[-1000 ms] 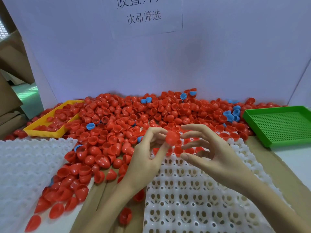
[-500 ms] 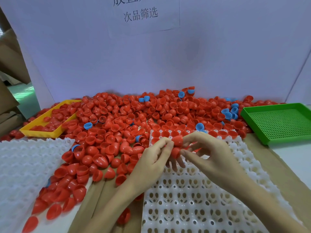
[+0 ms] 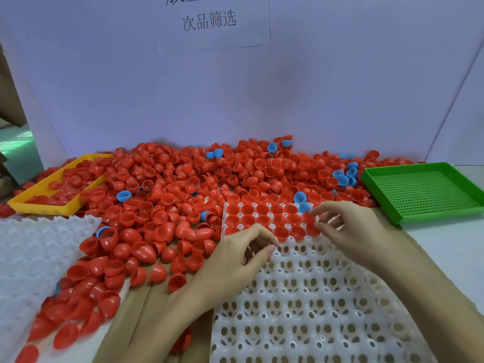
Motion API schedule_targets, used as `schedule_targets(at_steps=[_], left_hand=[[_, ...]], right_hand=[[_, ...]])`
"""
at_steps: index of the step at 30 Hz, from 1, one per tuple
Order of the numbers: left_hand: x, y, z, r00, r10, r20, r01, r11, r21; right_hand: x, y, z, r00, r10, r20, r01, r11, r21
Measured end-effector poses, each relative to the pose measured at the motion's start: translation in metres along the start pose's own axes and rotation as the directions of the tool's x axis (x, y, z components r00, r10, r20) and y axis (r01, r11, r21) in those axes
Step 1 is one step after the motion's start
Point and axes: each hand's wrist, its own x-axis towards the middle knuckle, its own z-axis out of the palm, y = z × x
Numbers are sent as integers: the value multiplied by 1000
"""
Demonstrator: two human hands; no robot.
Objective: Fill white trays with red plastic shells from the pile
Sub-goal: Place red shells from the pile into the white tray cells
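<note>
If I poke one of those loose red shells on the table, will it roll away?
Probably it would wobble or roll a little: the loose red shells are rounded domes lying tipped at all angles. They look thin and hollow, so likely very light. The right hand pinches one with just its fingertips.

We take this for a sorting bench in a small factory or packing workshop: a huge pile of red plastic shells (image 3: 183, 195) heaped against a plain white partition (image 3: 262, 95), a printed paper sign (image 3: 209, 20) in Chinese taped to it, moulded white trays (image 3: 314, 297), a yellow bin (image 3: 52, 203) and a green perforated tray (image 3: 424, 195) on a cardboard-lined table (image 3: 146, 310)
</note>
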Motion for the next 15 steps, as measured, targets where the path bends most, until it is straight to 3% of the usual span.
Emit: schedule_targets(at_steps=[5, 11, 15], left_hand=[[-1, 2, 6, 992, 106, 69, -119, 969, 217], [-2, 0, 0, 992, 79, 102, -104, 958, 266], [-3, -3, -5, 989, 72, 129, -107, 950, 292]], right_hand=[[1, 1, 1, 998, -31, 63, 34, 999, -38], [-1, -6, -1, 991, -102, 90, 109, 991, -78], [-12, -30, 6, 912, -293, 289, 304, 953, 6]])
